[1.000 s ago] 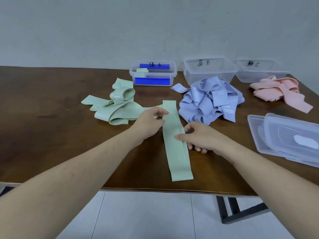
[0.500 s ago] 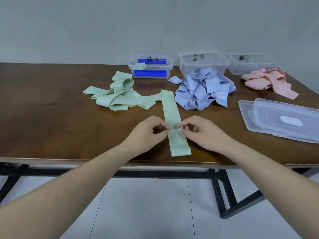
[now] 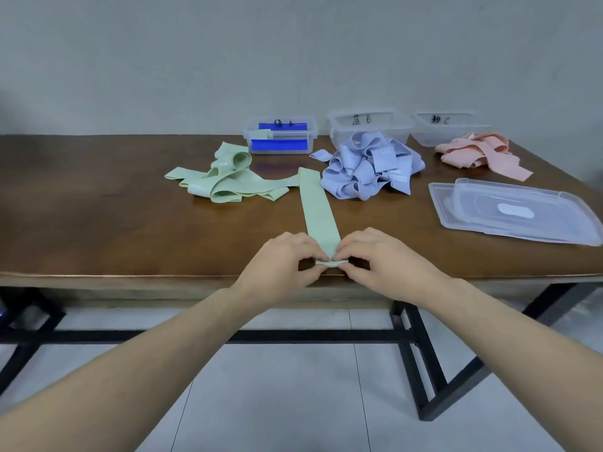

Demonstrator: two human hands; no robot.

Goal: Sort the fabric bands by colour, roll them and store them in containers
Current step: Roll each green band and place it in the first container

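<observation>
At the table's [image 3: 98,223] front edge, both hands have slid down from the middle of the green band [image 3: 318,207] to its near end, now folded into a small first turn. Left hand [image 3: 280,265] and right hand [image 3: 388,259] pinch that fold between curled fingers, the band stretching flat away toward the far edge.

wooden table [image 3: 114,216], grey wall [image 3: 228,60], tiled floor [image 3: 293,402]
</observation>
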